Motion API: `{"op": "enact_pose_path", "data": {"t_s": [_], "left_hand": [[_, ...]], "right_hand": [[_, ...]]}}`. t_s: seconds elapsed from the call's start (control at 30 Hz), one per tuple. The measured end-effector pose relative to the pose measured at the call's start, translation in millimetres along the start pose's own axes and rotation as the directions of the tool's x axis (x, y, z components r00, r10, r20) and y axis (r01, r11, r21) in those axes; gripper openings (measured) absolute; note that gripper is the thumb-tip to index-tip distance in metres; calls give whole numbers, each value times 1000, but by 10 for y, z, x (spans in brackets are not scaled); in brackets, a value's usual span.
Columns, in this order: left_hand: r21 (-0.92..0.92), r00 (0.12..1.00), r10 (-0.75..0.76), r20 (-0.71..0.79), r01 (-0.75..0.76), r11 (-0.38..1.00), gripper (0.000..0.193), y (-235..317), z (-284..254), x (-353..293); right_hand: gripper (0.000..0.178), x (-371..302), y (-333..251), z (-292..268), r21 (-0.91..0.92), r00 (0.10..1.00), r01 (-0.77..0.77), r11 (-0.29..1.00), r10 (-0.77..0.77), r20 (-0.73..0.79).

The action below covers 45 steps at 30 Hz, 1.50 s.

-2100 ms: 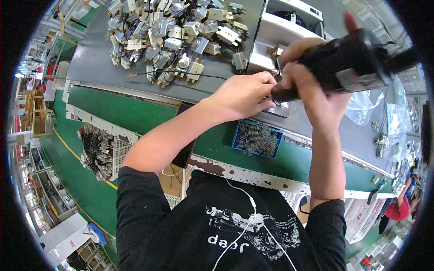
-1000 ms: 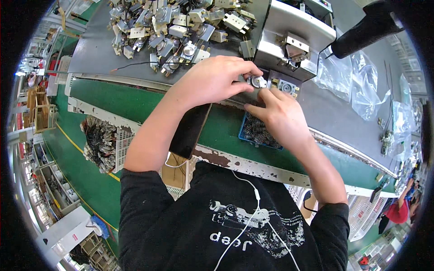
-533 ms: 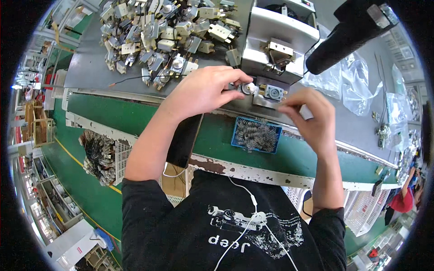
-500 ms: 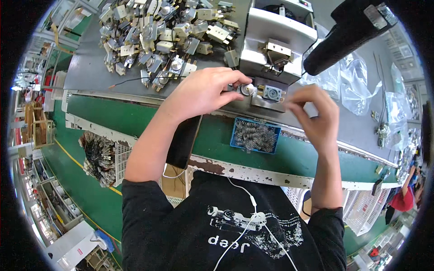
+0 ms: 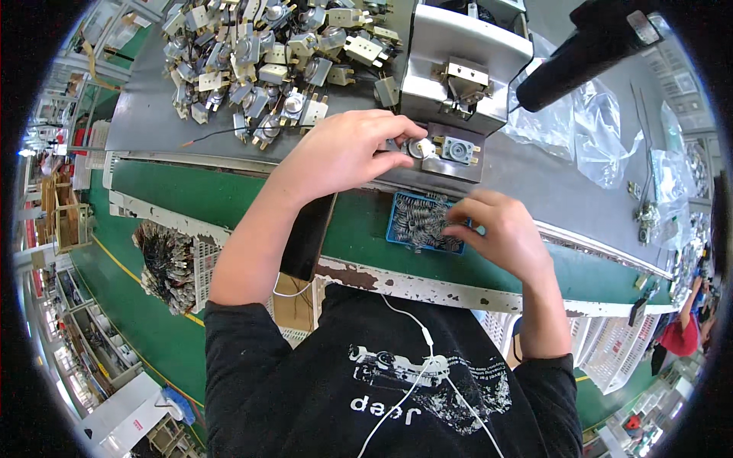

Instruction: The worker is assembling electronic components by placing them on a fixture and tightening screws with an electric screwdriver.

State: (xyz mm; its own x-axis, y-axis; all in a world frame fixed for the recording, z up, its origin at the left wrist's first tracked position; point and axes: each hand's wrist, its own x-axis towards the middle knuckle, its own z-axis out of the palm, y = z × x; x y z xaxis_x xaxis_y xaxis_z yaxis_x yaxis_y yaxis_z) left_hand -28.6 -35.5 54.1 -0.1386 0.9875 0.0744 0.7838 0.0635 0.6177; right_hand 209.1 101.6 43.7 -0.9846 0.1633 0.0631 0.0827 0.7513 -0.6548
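Note:
My left hand [image 5: 347,149] is closed, thumb below and fingers above, on a small metal part with a white round knob [image 5: 421,148]. The part sits at the left end of a metal block fixture [image 5: 452,168]; the fingers partly hide it. On the fixture, right beside it, lies a grey square housing [image 5: 458,150] with a round recess and brass terminals. My right hand [image 5: 496,229] is over the right side of a blue tray [image 5: 391,229] of small metal coil springs [image 5: 418,220]. Its thumb and forefinger are bent and slightly apart, touching or just above the springs.
A heap of similar metal-and-white switch parts [image 5: 259,65] covers the back left of the bench. Behind the fixture stands a grey machine [image 5: 466,46], with a black cylindrical arm [image 5: 580,65] at its right. Clear plastic bags [image 5: 603,145] lie further right. A dark flat device [image 5: 308,240] is below my left forearm.
My right hand has come down and toward me from beside the fixture to the spring tray. My left hand keeps its hold on the knobbed part, nearly unmoved.

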Motion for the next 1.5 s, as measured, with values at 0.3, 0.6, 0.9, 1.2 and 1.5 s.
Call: {"op": "enact_pose_path", "data": {"t_s": [0.3, 0.6, 0.9, 1.2, 1.5], "left_hand": [[-29, 998, 65, -24, -66, 997, 36, -9, 52, -44], [-19, 998, 67, 13, -67, 998, 36, 24, 105, 9], [-15, 997, 61, 42, -61, 998, 36, 21, 97, 43], [38, 998, 65, 3, -65, 997, 31, 29, 109, 50], [70, 994, 112, -19, -111, 991, 34, 21, 150, -5]], "right_hand": [[19, -551, 1005, -892, -228, 650, -686, 691, 440, -620], [42, -461, 2076, -1003, -434, 712, -633, 640, 262, -652], [30, -627, 2081, -1124, -298, 661, -650, 699, 326, -676], [25, -170, 314, -787, 179, 812, -106, 978, 189, -552], [17, 395, 209, -61, 322, 928, -68, 944, 178, -328]]}}
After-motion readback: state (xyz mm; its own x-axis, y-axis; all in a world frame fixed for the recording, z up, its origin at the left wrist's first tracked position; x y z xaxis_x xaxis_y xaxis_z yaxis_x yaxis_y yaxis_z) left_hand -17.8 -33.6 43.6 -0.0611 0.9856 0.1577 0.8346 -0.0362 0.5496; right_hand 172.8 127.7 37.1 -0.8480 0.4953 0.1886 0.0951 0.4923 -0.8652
